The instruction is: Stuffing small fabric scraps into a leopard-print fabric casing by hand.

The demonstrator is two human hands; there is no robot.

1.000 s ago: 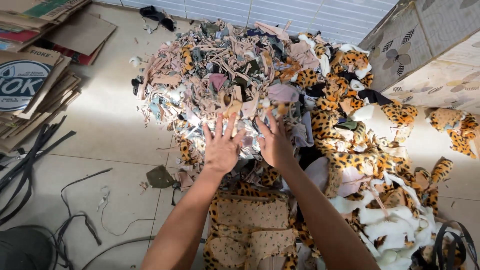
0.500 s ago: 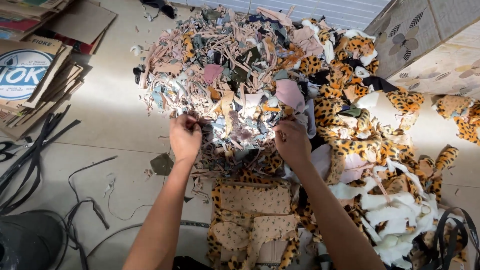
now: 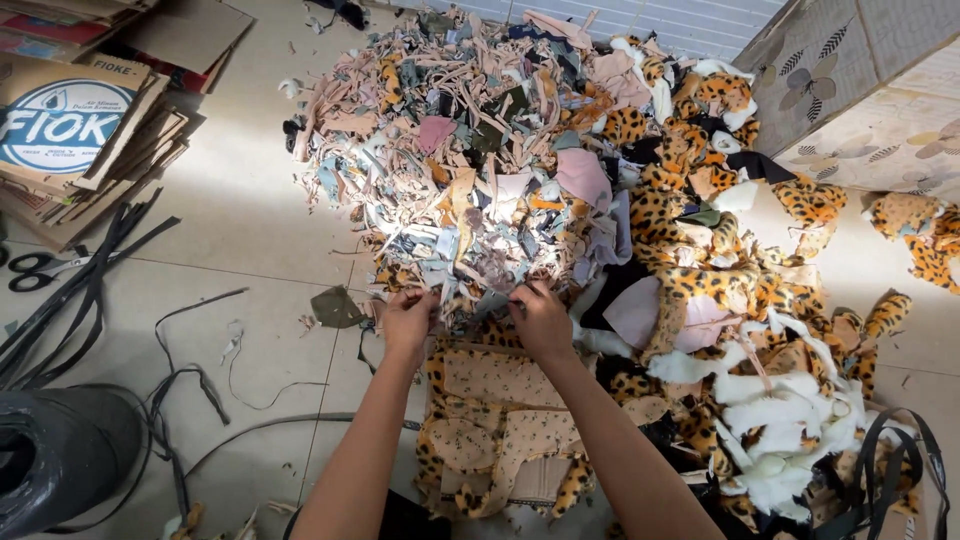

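Note:
A big heap of fabric scraps [image 3: 500, 150] in pink, beige, grey and leopard print lies on the tiled floor. My left hand [image 3: 407, 318] is closed on scraps at the heap's near edge. My right hand [image 3: 540, 318] grips scraps beside it, fingers curled down. Just below both hands lies a beige floral piece with leopard-print trim [image 3: 495, 420]. Leopard-print and white plush offcuts [image 3: 760, 400] pile up to the right.
Flattened cardboard boxes [image 3: 80, 120] are stacked at far left, black scissors [image 3: 35, 270] beside them. Black straps and cords [image 3: 170, 380] trail over the floor. A dark round container [image 3: 55, 460] sits bottom left. A patterned panel [image 3: 850, 90] leans at top right.
My hands, spread open on the heap a second ago, have closed on scraps and drawn back toward me to the heap's near edge. The view has tilted slightly.

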